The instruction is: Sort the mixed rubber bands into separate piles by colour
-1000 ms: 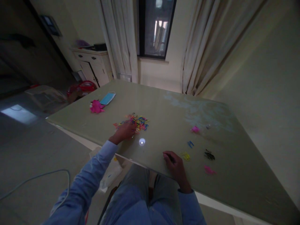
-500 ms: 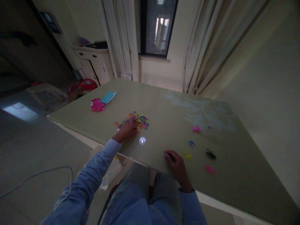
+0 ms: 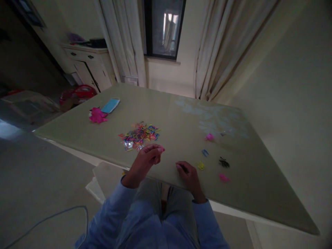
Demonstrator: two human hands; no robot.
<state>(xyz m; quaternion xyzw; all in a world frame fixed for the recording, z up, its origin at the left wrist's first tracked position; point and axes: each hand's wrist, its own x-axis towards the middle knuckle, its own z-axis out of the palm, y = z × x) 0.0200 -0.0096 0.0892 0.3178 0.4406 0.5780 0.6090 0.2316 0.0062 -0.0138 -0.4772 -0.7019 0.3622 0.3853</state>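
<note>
My left hand (image 3: 149, 159) is raised over the table's near edge, a small pink piece (image 3: 162, 149) pinched at its fingertips. Just beyond it lies a loose pile of multicoloured bands (image 3: 140, 133). My right hand (image 3: 188, 174) rests curled on the table; what its fingers hold, if anything, is hidden. To the right of it are small groups: yellow bands (image 3: 200, 165), blue bands (image 3: 204, 153), black bands (image 3: 224, 162), a pink clump (image 3: 223, 177) and another pink clump (image 3: 209, 137) farther back.
The pale green table (image 3: 166, 114) carries a blue face mask (image 3: 110, 105) and a crumpled pink item (image 3: 98, 115) at the back left. A small clear item (image 3: 223, 133) lies at the right. A white cabinet (image 3: 88, 65) stands behind.
My left hand has left the pile and moved right and nearer, now with a pink piece in its fingertips. My right hand stays curled near the same spot. The view has shifted slightly.
</note>
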